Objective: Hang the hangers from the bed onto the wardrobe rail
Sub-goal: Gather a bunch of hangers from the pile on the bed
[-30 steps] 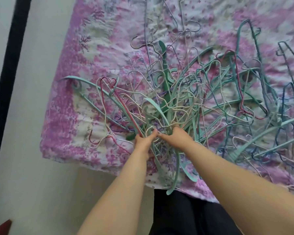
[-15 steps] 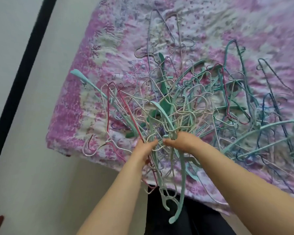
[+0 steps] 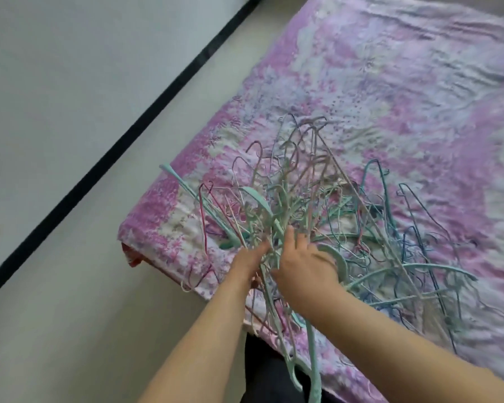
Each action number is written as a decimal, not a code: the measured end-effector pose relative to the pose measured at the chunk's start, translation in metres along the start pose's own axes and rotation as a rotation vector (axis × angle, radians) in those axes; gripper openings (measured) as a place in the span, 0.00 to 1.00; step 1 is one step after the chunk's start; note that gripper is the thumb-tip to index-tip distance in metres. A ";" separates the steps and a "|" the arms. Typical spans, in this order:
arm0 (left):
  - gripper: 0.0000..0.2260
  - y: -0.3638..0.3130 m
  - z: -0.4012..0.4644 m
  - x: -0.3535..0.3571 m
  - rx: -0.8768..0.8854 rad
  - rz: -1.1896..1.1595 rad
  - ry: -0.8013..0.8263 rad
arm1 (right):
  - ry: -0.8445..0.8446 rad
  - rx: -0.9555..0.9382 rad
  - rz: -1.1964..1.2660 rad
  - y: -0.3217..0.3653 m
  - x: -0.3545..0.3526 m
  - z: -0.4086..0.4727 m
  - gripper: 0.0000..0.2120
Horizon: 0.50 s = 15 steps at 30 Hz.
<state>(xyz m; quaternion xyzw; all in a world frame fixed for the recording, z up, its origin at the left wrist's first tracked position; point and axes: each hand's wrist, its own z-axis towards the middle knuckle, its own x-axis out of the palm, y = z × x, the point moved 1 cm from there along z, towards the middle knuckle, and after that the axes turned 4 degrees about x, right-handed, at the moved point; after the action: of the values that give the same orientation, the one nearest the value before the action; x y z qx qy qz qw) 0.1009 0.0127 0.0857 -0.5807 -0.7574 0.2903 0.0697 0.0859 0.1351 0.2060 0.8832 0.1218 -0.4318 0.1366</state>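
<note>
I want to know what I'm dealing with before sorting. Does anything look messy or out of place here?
Yes: the hangers lie in one tangled heap near the corner of the bed, hooks interlocked. Some dangle over the edge below the left hand and right hand.
</note>
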 end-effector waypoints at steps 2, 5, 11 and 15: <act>0.29 -0.006 -0.015 0.004 -0.012 -0.049 0.006 | -0.038 -0.080 -0.117 0.001 -0.008 -0.027 0.37; 0.17 -0.007 -0.027 0.004 0.030 -0.120 0.088 | -0.138 -0.254 -0.149 -0.001 -0.025 -0.066 0.31; 0.16 -0.001 -0.060 -0.015 0.141 -0.101 -0.143 | -0.820 -0.419 0.291 -0.051 -0.085 -0.105 0.18; 0.08 0.002 -0.081 -0.027 0.129 -0.049 -0.124 | -0.195 -0.167 0.668 -0.087 -0.098 -0.091 0.30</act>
<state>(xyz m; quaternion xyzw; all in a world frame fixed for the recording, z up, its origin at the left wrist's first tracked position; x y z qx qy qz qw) 0.1468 0.0172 0.1575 -0.5370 -0.7540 0.3724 0.0670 0.0648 0.2382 0.3264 0.8147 -0.1525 -0.4341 0.3530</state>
